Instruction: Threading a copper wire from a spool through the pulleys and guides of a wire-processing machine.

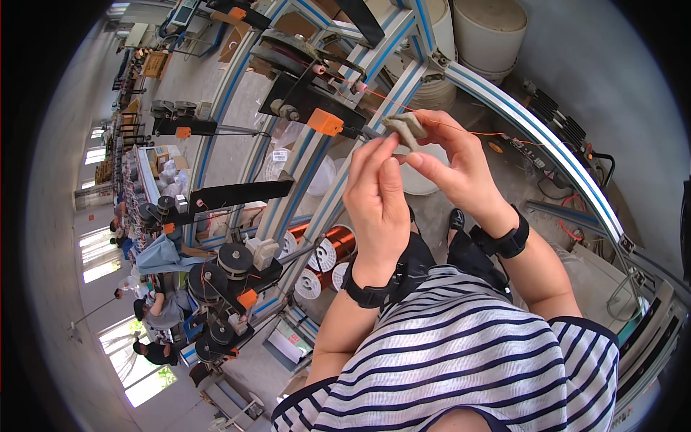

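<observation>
In front of me, a folded grey-green felt-like pad [409,129] is pinched by my right hand [461,165], thumb on the near side and fingers behind. My left hand [378,198] has its fingers pressed together, with their tips on the pad's lower left edge. A thin orange wire [475,132] runs from the wheel at upper left past the pad and on to the right, above my right hand. Whether it passes inside the fold is hidden. A dark arm with an orange block [326,122] ends just left of the pad.
Aluminium frame rails [533,115] with blue strips curve around the work area. A black wheel [281,54] sits at upper left, and more black pulleys [209,281] lower left. Copper wire spools [338,241] lie below the frame. White drums [489,32] stand at the back. People [162,309] sit far left.
</observation>
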`<action>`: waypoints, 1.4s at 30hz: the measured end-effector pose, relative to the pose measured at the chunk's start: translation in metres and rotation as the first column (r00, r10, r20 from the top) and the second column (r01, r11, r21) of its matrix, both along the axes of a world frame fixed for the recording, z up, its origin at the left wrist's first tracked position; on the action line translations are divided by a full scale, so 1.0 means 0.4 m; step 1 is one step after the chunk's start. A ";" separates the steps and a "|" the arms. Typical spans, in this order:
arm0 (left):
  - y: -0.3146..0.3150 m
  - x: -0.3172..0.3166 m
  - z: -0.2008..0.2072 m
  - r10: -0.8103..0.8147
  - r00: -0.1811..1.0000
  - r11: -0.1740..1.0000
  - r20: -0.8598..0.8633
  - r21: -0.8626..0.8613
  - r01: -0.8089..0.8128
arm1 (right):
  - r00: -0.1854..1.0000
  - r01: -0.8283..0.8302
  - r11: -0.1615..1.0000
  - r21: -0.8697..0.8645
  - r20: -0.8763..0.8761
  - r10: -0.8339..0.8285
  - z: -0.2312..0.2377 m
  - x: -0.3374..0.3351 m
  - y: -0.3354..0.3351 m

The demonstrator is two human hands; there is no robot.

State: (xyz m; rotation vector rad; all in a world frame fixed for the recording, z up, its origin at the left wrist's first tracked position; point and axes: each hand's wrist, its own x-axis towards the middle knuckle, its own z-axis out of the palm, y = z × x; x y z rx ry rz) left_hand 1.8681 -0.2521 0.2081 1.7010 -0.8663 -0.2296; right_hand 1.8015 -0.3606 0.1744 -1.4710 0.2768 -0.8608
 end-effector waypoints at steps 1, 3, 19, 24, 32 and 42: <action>-0.003 0.000 -0.001 -0.040 0.997 0.999 0.067 0.002 0.040 | 0.999 0.014 1.000 0.020 -0.030 -0.013 -0.001 0.000 -0.001; -0.003 0.012 -0.007 -0.137 0.983 0.990 0.124 0.062 0.130 | 0.999 0.040 0.994 0.105 -0.034 -0.037 -0.007 0.008 -0.002; -0.093 -0.044 0.088 -0.273 0.829 0.960 -0.488 -0.192 0.203 | 0.996 0.064 0.968 0.244 0.048 -0.078 -0.092 0.285 -0.096; -0.100 -0.031 0.089 -0.251 0.873 0.967 -0.419 -0.148 0.208 | 0.987 -0.151 0.838 0.525 0.040 0.153 -0.073 0.285 -0.075; -0.124 -0.032 0.069 -0.274 0.894 0.962 -0.353 -0.118 0.248 | 0.936 -0.327 0.928 0.178 0.197 0.292 -0.218 0.284 -0.088; -0.156 -0.044 -0.045 -0.259 0.894 0.959 0.365 0.211 0.191 | 0.913 -0.162 0.976 -0.142 -0.397 0.094 -0.233 -0.125 0.136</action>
